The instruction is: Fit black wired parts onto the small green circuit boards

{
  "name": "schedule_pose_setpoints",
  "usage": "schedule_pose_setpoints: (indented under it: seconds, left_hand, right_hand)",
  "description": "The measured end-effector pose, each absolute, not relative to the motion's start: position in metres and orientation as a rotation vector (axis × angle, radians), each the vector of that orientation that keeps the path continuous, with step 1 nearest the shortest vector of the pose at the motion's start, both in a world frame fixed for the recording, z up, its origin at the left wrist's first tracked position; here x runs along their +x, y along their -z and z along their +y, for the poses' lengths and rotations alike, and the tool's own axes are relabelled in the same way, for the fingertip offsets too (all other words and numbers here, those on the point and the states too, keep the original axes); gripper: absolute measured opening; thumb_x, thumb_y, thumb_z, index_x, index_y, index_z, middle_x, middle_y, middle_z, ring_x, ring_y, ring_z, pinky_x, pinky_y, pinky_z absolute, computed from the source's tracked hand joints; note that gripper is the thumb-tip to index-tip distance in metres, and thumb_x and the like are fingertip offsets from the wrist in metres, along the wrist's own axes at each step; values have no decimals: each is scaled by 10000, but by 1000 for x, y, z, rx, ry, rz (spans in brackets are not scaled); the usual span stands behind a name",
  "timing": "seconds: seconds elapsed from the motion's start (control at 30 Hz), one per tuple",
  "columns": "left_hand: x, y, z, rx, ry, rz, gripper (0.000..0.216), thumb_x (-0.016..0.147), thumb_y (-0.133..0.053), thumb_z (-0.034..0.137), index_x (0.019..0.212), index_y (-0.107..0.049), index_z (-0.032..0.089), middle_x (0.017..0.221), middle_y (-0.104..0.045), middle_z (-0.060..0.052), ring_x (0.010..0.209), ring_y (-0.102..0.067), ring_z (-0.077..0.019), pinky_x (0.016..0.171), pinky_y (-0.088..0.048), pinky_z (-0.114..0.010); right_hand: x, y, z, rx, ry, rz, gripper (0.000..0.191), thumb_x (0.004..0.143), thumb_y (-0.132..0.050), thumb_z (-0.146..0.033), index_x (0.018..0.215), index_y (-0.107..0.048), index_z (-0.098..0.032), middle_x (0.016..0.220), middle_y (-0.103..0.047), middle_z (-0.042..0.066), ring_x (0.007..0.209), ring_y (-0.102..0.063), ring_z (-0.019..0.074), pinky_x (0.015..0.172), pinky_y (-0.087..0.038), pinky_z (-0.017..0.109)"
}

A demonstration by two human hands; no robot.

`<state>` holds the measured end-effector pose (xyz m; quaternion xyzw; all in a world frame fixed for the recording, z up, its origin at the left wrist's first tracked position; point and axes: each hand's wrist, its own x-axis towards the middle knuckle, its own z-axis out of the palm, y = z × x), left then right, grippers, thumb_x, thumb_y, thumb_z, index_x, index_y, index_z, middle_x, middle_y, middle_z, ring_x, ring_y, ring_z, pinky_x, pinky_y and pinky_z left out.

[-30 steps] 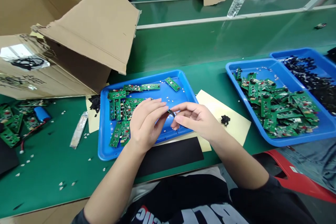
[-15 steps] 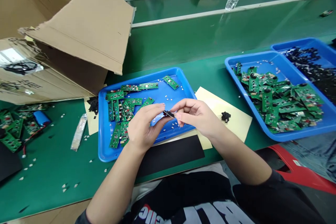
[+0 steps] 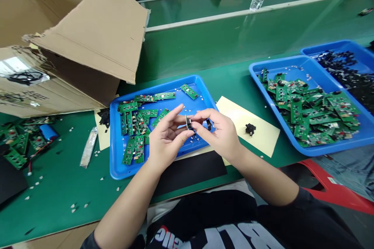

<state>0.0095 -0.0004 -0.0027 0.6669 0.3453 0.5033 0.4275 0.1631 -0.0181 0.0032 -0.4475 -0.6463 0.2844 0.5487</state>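
Observation:
Both hands meet over the near right part of a blue tray [image 3: 117, 163] that holds several green circuit boards [image 3: 134, 120]. My left hand [image 3: 167, 137] and my right hand [image 3: 217, 132] pinch a small circuit board [image 3: 188, 122] between their fingertips, held on edge. A small black part [image 3: 208, 123] also sits in the fingers of my right hand. A yellow paper sheet [image 3: 257, 134] with a black piece [image 3: 250, 128] on it lies just right of my hands.
An open cardboard box [image 3: 87, 39] lies at the left. Two more blue trays stand at the right: one [image 3: 263, 85] piled with green boards, one [image 3: 336, 44] with black parts. Loose boards and a blue battery [image 3: 48, 132] lie at far left. A black mat [image 3: 189, 171] covers the near edge.
The small board has turned from flat to standing on edge between my fingertips. My left fingers have spread a little, and a black part now shows in my right hand.

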Motion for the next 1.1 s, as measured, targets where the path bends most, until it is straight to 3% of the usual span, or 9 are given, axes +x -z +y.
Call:
schedule_pose_setpoints:
  seconds: [0.17,0.4,0.6,0.83,0.97,1.03,1.1]
  left_hand:
    - [9,4,2,1488,-1203,920,420,749,-718,340,1146,-653,217,998,-718,-75,871,-679,-179,724,-579,-247]
    - [9,-2,-2,1542,-1092,1074,295,845,-595,391,1080,-692,240,1025,-723,-45,989,-658,-230,816,-573,-356]
    - [11,-5,1,1550,-1072,1119,319,847,-576,425,1020,-717,197,1034,-724,-56,969,-668,-230,863,-551,-352]
    - [4,-13,7,1516,-802,1037,288,876,-524,355,1010,-715,185,780,-739,-31,555,-635,-128,521,-518,-222]
    - [-3,-21,11,1557,-628,918,283,898,-491,330,989,-719,190,744,-735,-28,546,-618,-120,547,-516,-226]
    - [-7,-24,12,1578,-588,885,286,901,-487,335,990,-721,197,756,-738,-31,596,-640,-134,580,-527,-241]
    - [-11,-24,13,1599,-563,873,294,903,-485,344,1029,-712,206,787,-744,-36,641,-659,-148,605,-537,-256]
  right_hand:
    - [167,0,-14,-1083,-468,-1641,71,864,-559,-200,847,-624,-223,794,-695,12,772,-650,165,851,-517,365]
    - [166,1,-11,-1112,-319,-1646,110,852,-546,-179,775,-611,-220,638,-617,-20,613,-586,137,895,-507,386]
    - [166,1,-11,-1121,-155,-1721,158,879,-503,-168,778,-609,-230,680,-651,1,681,-614,159,890,-501,403]
    - [177,3,-7,-1116,-117,-1882,172,908,-493,-159,843,-634,-233,790,-664,23,762,-626,161,988,-433,461]
    - [180,2,-6,-1048,-135,-1966,200,919,-469,-155,838,-638,-226,792,-654,24,776,-628,158,1015,-410,480]
    - [182,2,-6,-1028,-183,-1996,198,921,-460,-156,946,-639,-239,864,-660,35,834,-633,171,1024,-401,492]
    - [184,3,-5,-1035,-297,-1988,291,915,-483,-193,1191,-551,-258,1083,-636,77,954,-626,198,1006,-424,488]
